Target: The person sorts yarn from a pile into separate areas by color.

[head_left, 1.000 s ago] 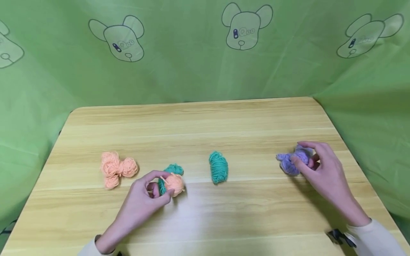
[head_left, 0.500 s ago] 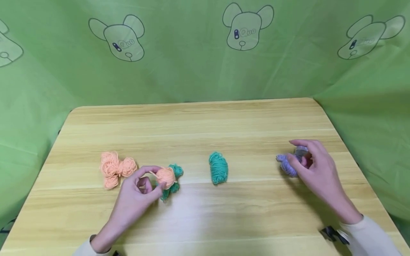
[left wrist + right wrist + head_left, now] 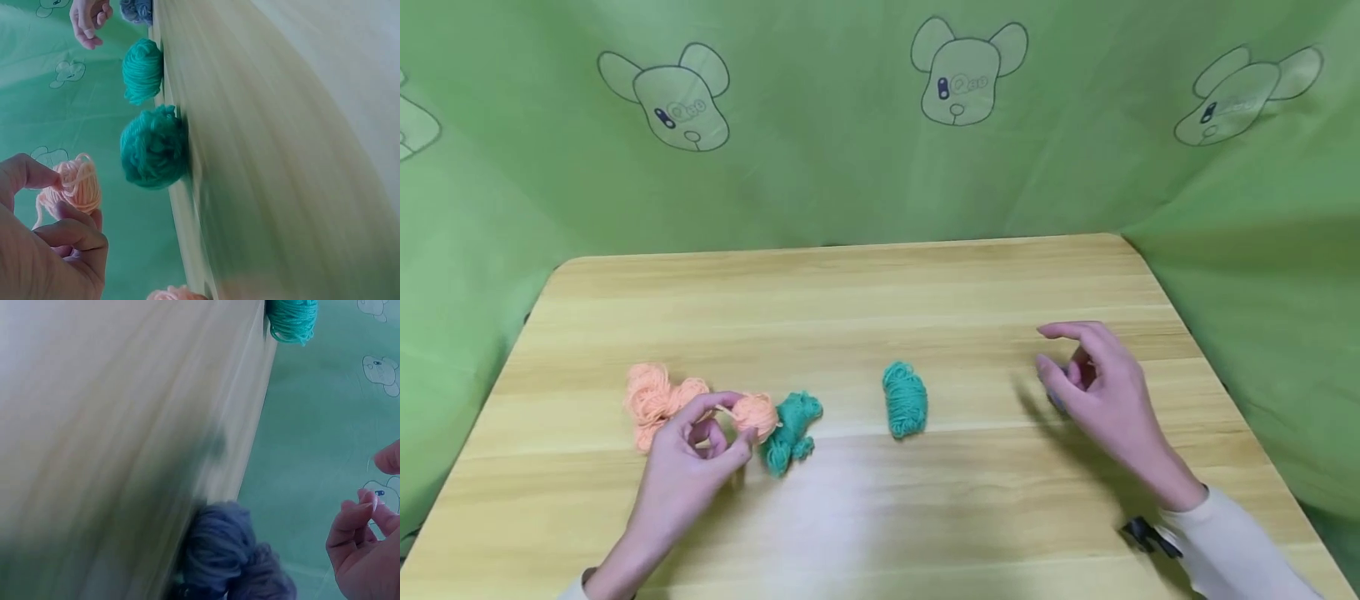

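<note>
My left hand [image 3: 688, 467] pinches a small peach ball of yarn [image 3: 756, 417] between thumb and fingers, held above the table in the left wrist view. Just right of it lies a clump of teal yarn [image 3: 792, 429]. Behind the hand is a cluster of peach yarn [image 3: 651, 400], partly covered by my fingers. My right hand [image 3: 1101, 383] hovers on the right with its thumb and index finger spread apart and nothing between them. Purple yarn [image 3: 222, 547] rests on the table beneath it, mostly hidden by the hand in the head view.
A single teal skein of yarn [image 3: 906, 400] stands apart near the middle of the wooden table [image 3: 970, 517]. Green cloth [image 3: 820, 150] printed with animal heads hangs behind the table and at both sides.
My left hand has carried the peach yarn ball leftward, away from over the teal clump. My right hand has let go of the purple yarn and shifted left and up.
</note>
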A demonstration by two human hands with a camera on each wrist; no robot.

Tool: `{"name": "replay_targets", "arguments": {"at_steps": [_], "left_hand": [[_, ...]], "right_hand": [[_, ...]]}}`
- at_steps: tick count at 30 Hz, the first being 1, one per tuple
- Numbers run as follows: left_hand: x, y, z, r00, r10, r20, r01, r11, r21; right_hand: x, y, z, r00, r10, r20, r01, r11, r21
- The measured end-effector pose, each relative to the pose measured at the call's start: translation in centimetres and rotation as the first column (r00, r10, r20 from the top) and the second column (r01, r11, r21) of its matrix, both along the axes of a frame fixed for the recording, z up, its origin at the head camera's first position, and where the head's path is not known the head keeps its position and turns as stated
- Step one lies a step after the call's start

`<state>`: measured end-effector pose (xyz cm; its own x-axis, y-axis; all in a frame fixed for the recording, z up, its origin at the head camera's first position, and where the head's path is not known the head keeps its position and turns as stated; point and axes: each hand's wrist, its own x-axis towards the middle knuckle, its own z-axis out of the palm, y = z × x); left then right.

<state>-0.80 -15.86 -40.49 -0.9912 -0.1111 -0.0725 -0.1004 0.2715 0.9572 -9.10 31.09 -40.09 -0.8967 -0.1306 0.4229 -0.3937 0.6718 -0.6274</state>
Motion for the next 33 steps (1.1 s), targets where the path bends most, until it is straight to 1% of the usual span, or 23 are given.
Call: {"name": "replay_targets", "arguments": {"at_steps": [6, 10, 17, 20, 25, 33], "left_hand": [[0.2, -0.7, 0.0, 1.0, 0.013, 0.011, -0.013, 1.0, 0.005], [0.1, -1.1, -0.1, 0.999, 0.03, 0.01, -0.03, 0.999, 0.013], [0.1, -1.7, -0.2, 0.998, 0.049, 0.032, -0.049, 0.999, 0.007], [0.2, -2.1, -0.2, 0.998, 0.051, 0.034, -0.05, 0.998, -0.026], [0.4, -2.5, -0.1, 0.996, 0.072, 0.046, -0.068, 0.994, -0.081], [0.6, -2.9, -0.1, 0.995, 0.086, 0.045, -0.081, 0.99, -0.117]], "right_hand": [[-0.2, -1.5, 0.2, 0.998, 0.059, -0.024, -0.059, 0.998, -0.023], [-0.4, -2.3, 0.5, 0.992, 0.124, 0.014, -0.124, 0.992, -0.009], [-0.7, -3.5, 0.4, 0.97, 0.217, 0.107, -0.221, 0.975, 0.026], [-0.7, -3.9, 0.2, 0.958, 0.253, 0.134, -0.26, 0.965, 0.037], [-0.8, -4.8, 0.0, 0.94, 0.3, 0.162, -0.311, 0.949, 0.047], [-0.7, -6.1, -0.9, 0.917, 0.347, 0.195, -0.364, 0.93, 0.057]]}}
